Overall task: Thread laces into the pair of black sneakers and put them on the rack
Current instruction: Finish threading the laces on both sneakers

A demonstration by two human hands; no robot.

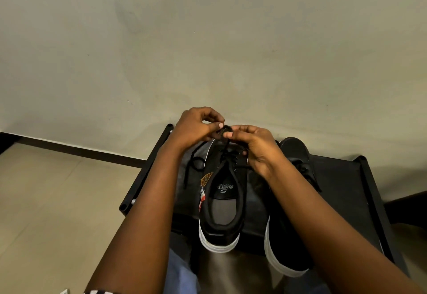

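Observation:
A black sneaker (pixel 223 203) with a white sole lies on the black rack (pixel 342 196), heel toward me, its opening showing a printed insole. Above its toe end, my left hand (pixel 196 127) and my right hand (pixel 254 145) both pinch a small loop of the black lace (pixel 225 130). Strands of that lace run down across the eyelets. A loose lace end (pixel 193 166) trails off to the left of the shoe. The second black sneaker (pixel 288 236) lies to the right, largely hidden under my right forearm.
The rack stands against a pale wall (pixel 208 39) with a dark skirting strip (pixel 80 150). Beige floor tiles (pixel 57 212) spread to the left. An orange tag (pixel 205 178) hangs at the left side of the near sneaker. My knees show at the bottom edge.

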